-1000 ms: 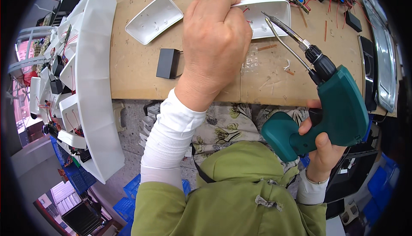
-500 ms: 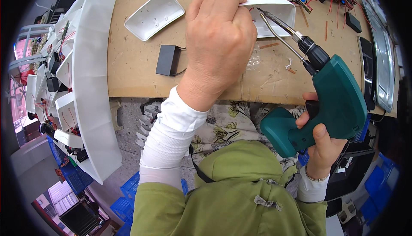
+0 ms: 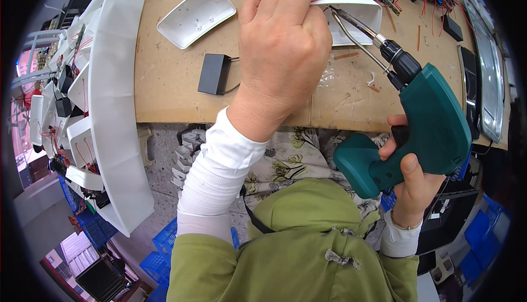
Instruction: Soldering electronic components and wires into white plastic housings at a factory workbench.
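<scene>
At nine o'clock a long white plastic tray (image 3: 112, 110) runs along the left edge of the worn wooden workbench (image 3: 170, 88), with small white housings and red-wired parts stacked just beside it. Toward eleven o'clock a shallow white rectangular plastic cover (image 3: 196, 14) lies open side up on the bench, and a small black box-shaped component (image 3: 214, 73) with thin leads rests just below it. At twelve o'clock the left hand (image 3: 282, 44) is curled shut, fingers wrapped over the near edge of a white rectangular plastic shell (image 3: 357, 16), pinning it on the bench. At one o'clock the metal tip of the teal pistol-shaped soldering gun (image 3: 422, 132) points up into that shell, touching or nearly touching its inside; which one cannot be told. At three to four o'clock the right hand (image 3: 411, 184) is closed firmly around the gun's handle, thumb lying along the grip. Farther right, a long silver-rimmed dark panel (image 3: 488, 82) lies along the bench edge.
</scene>
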Demonstrator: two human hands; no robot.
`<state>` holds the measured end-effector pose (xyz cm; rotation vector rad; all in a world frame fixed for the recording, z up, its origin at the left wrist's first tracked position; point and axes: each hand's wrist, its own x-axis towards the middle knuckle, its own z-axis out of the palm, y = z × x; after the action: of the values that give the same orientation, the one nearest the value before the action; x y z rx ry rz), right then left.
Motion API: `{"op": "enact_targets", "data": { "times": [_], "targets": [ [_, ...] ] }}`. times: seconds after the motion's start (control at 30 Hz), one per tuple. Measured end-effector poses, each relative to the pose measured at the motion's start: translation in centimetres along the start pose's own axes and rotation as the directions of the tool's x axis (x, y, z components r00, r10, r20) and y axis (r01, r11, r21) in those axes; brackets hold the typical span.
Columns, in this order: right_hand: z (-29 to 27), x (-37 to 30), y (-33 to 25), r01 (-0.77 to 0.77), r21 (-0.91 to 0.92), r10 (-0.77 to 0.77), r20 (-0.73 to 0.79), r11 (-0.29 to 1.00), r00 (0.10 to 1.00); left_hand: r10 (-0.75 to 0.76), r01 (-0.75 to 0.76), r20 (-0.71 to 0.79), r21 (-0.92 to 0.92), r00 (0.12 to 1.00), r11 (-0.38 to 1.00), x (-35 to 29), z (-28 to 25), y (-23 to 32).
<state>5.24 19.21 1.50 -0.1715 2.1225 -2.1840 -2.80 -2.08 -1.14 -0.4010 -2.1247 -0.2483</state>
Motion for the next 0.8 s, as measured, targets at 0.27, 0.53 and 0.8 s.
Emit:
{"op": "enact_targets", "data": {
  "times": [0.27, 0.53, 0.8],
  "targets": [
    [-0.3, -0.1, 0.1, 0.002, 0.007, -0.002, 0.006, 1.000, 1.000, -0.034, 0.034, 0.010, -0.032, 0.999, 0.999, 0.5, -1.0, 0.5],
    [-0.4, -0.5, 0.3, -0.007, 0.028, 0.007, -0.003, 1.000, 1.000, -0.035, 0.035, -0.009, -0.008, 0.999, 0.999, 0.5, -1.0, 0.7],
    [-0.5, -0.2, 0.3, -0.001, 0.027, 0.001, 0.005, 1.000, 1.000, 0.010, -0.013, 0.172, 0.022, 0.985, 1.000, 2.8, -3.1, 1.6]
  ]
}}
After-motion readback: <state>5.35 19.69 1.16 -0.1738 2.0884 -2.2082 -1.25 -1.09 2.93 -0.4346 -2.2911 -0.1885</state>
